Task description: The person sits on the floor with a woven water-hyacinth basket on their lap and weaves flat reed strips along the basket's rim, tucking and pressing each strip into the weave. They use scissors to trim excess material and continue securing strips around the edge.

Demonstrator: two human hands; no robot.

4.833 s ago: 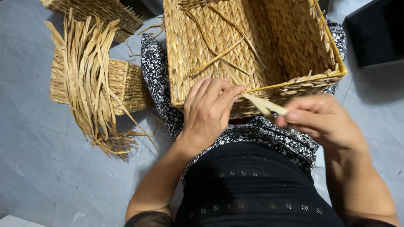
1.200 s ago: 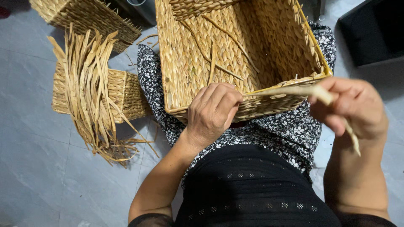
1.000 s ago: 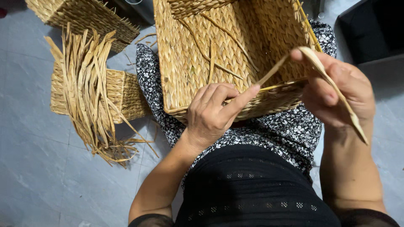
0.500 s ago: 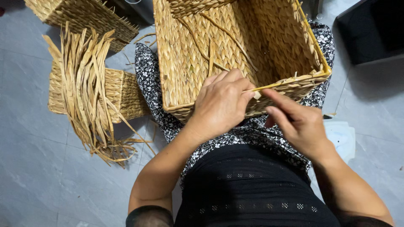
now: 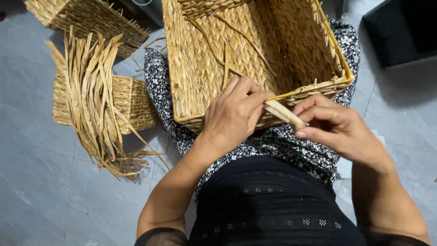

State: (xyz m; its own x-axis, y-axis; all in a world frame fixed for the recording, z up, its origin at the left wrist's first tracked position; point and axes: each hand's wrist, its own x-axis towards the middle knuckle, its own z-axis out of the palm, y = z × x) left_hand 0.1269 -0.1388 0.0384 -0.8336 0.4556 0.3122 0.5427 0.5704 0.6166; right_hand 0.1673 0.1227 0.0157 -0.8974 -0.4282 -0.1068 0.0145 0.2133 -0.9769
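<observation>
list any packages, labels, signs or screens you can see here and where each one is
None in view: no package, label, sign or screen shows.
Large rectangular woven straw basket: on the person's lap, tan with a yellow rim.
Black boxy object: upper right on the grey floor, plain dark faces, kind unclear.
Small pale flat object: on the floor by the right hand, mostly hidden, cannot tell what it is.

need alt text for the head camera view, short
Seen from above, a left hand grips a woven basket's near rim while the right hand pinches a pale straw strip there; loose straw lies on a smaller basket nearby.
</observation>
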